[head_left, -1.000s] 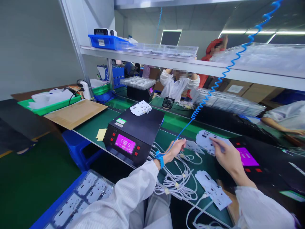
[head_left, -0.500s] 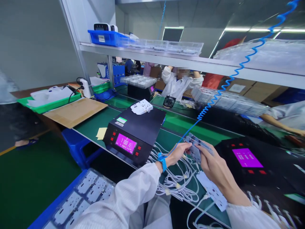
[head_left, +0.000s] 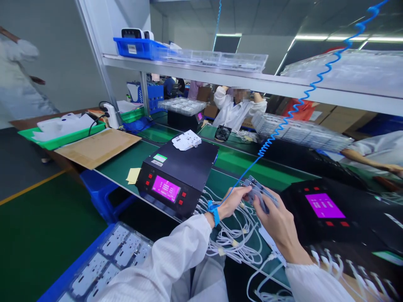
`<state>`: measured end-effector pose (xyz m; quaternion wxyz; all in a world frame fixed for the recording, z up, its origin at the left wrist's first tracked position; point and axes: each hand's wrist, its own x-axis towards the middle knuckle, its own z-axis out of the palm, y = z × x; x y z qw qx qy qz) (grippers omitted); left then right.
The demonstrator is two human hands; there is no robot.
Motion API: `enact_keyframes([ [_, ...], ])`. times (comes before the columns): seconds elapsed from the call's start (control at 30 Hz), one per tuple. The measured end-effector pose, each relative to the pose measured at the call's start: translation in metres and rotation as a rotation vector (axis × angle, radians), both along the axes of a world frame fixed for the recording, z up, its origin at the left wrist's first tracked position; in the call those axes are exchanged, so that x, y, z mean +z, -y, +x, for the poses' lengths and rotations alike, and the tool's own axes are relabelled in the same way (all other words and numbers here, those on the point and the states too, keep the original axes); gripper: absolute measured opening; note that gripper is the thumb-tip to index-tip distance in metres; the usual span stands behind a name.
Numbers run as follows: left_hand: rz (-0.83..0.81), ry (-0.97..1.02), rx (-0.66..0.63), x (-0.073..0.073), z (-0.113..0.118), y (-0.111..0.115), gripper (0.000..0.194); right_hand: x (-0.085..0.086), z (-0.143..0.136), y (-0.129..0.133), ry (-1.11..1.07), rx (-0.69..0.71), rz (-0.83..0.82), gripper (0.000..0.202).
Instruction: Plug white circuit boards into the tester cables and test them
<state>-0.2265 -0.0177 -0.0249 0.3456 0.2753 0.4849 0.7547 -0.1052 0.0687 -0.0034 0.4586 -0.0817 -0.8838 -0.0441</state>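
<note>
Several thin, pale circuit boards are held together as a small stack between my two hands, above the white cables. My left hand pinches the stack's left end with its thumb and fingers, and its wrist wears a blue strap. My right hand grips the stack from the right. Below my right wrist lies another white board, mostly hidden by that hand, with a white cable plug at its near edge.
Left of my hands stands a black tester with boards on top; another tester is at right. A board tray lies low at left. A coiled blue cord hangs across. Co-workers are opposite, at right and far left.
My right hand has shifted slightly left and turned around the stack, covering more of the board below. The left hand barely moved. A person at far left now stands farther back.
</note>
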Motion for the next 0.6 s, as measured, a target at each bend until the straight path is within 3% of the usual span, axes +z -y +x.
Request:
enact_keyframes([
  [0.13, -0.119, -0.139, -0.004, -0.009, 0.005, -0.004, 0.053, 0.0, -0.007, -0.01, -0.15, -0.064, -0.044, 0.03],
  [0.23, -0.19, -0.248, -0.018, -0.013, 0.013, -0.007, 0.042, 0.004, -0.015, -0.018, -0.262, -0.157, -0.129, 0.033],
  [0.4, -0.224, -0.37, -0.048, -0.011, 0.023, -0.016, 0.026, 0.008, -0.018, -0.025, -0.319, -0.313, -0.315, 0.04],
  [0.6, -0.262, -0.478, -0.062, -0.009, 0.03, -0.017, 0.031, 0.012, -0.015, -0.019, -0.37, -0.399, -0.614, 0.046],
])
